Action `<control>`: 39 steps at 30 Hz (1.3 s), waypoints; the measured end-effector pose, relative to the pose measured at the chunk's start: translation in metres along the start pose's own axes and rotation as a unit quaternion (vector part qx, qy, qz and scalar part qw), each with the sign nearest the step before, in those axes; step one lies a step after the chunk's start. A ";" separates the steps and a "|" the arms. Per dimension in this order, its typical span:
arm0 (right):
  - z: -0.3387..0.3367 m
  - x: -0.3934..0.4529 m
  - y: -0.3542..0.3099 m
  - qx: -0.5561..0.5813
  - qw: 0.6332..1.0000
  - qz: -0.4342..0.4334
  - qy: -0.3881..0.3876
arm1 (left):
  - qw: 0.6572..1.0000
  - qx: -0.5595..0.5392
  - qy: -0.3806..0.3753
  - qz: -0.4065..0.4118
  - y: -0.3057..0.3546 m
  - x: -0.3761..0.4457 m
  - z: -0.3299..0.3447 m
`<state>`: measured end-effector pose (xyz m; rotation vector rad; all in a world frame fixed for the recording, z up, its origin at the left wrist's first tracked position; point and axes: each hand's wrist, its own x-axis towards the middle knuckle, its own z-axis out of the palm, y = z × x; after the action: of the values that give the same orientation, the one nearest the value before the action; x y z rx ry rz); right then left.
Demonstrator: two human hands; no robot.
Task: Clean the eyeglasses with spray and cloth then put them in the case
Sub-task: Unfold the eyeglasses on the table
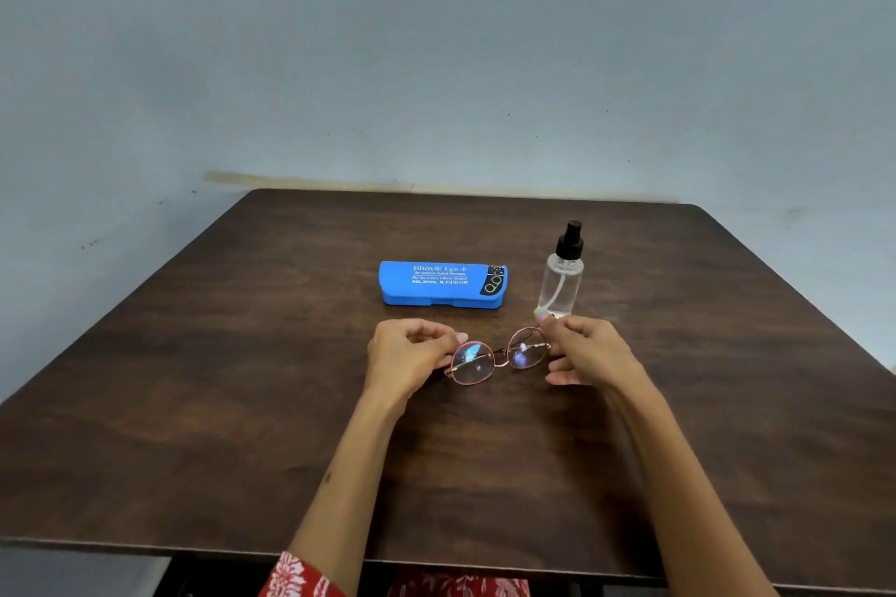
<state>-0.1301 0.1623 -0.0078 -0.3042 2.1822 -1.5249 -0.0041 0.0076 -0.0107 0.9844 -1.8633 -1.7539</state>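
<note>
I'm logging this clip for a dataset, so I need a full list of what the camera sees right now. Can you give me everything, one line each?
glasses: one, thin pinkish-gold frame with round lenses, near the middle of the table, held at both ends
case: one, blue with white print, closed, lying on the table beyond the glasses
spray bottle: one, clear with a black pump top, upright, to the right of the case
table: one, dark brown wood, against the wall
wall: pale blue-grey, behind the table
cloth: none visible
red patterned clothing: at the bottom edge
left hand: holds the left end of the glasses
right hand: holds the right end of the glasses
</note>
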 end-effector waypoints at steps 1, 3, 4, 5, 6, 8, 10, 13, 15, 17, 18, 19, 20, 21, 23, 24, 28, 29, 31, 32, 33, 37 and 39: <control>0.000 0.000 0.000 0.015 1.000 0.001 -0.004 | 1.000 -0.003 -0.004 0.003 0.000 0.000 0.000; 0.000 0.001 0.003 0.036 0.999 0.002 -0.002 | 1.000 0.002 -0.005 0.009 -0.001 0.001 -0.001; 0.000 0.002 0.004 0.043 0.999 0.005 -0.002 | 1.000 0.008 -0.005 0.014 -0.002 0.001 -0.001; -0.002 0.003 0.006 0.049 0.999 0.009 -0.002 | 1.000 0.017 -0.006 0.021 -0.002 0.001 -0.001; -0.003 0.002 0.007 0.056 0.998 0.016 -0.003 | 0.999 0.028 -0.007 0.030 -0.002 0.001 -0.001; -0.006 -0.001 0.009 0.088 0.996 0.021 -0.008 | 0.997 0.052 -0.010 0.052 -0.002 -0.001 -0.002; -0.009 -0.006 0.011 0.135 0.991 0.004 -0.012 | 0.994 0.073 -0.016 0.081 -0.003 -0.002 -0.003; -0.010 -0.014 0.014 0.114 0.993 -0.031 -0.012 | 0.983 0.126 -0.028 0.127 -0.005 -0.004 -0.002; -0.010 -0.017 0.013 0.043 0.997 -0.065 -0.007 | 0.971 0.171 -0.033 0.161 -0.007 -0.006 0.000; -0.008 -0.019 0.010 -0.055 0.993 -0.104 0.017 | 0.955 0.220 -0.034 0.197 -0.009 -0.006 0.003; -0.007 -0.021 0.008 -0.104 0.987 -0.120 0.034 | 0.947 0.240 -0.034 0.210 -0.010 -0.006 0.004; -0.006 -0.022 0.006 -0.147 0.979 -0.132 0.050 | 0.941 0.254 -0.032 0.221 -0.011 -0.006 0.005; -0.004 -0.024 0.006 -0.183 0.971 -0.137 0.064 | 0.935 0.266 -0.030 0.234 -0.012 -0.006 0.006; -0.002 -0.025 0.005 -0.214 0.965 -0.135 0.074 | 0.929 0.275 -0.027 0.248 -0.013 -0.007 0.008; 0.003 -0.028 0.004 -0.263 0.953 -0.126 0.084 | 0.916 0.289 -0.024 0.276 -0.015 -0.008 0.011; 0.005 -0.028 0.003 -0.278 0.948 -0.128 0.085 | 0.911 0.294 -0.024 0.290 -0.016 -0.009 0.013; 0.015 -0.030 -0.001 -0.290 0.939 -0.178 0.058 | 0.896 0.301 -0.028 0.327 -0.020 -0.010 0.020; 0.018 -0.030 -0.001 -0.300 0.933 -0.192 0.055 | 0.894 0.301 -0.026 0.331 -0.021 -0.010 0.021; 0.021 -0.029 0.000 -0.330 0.917 -0.212 0.073 | 0.896 0.297 -0.028 0.330 -0.022 -0.010 0.022; 0.021 -0.029 0.001 -0.344 0.910 -0.217 0.083 | 0.898 0.293 -0.030 0.326 -0.023 -0.010 0.022; 0.020 -0.029 0.002 -0.356 0.904 -0.220 0.088 | 0.901 0.289 -0.032 0.322 -0.022 -0.011 0.023; 0.020 -0.031 0.002 -0.371 0.892 -0.248 0.078 | 0.907 0.279 -0.026 0.315 -0.023 -0.010 0.023; 0.017 -0.034 0.001 -0.345 0.897 -0.261 0.087 | 0.907 0.283 -0.026 0.311 -0.023 -0.010 0.023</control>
<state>-0.0924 0.1632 -0.0051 -1.0904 2.8936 -0.9489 -0.0088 0.0317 -0.0345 0.4125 -2.4300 -0.8877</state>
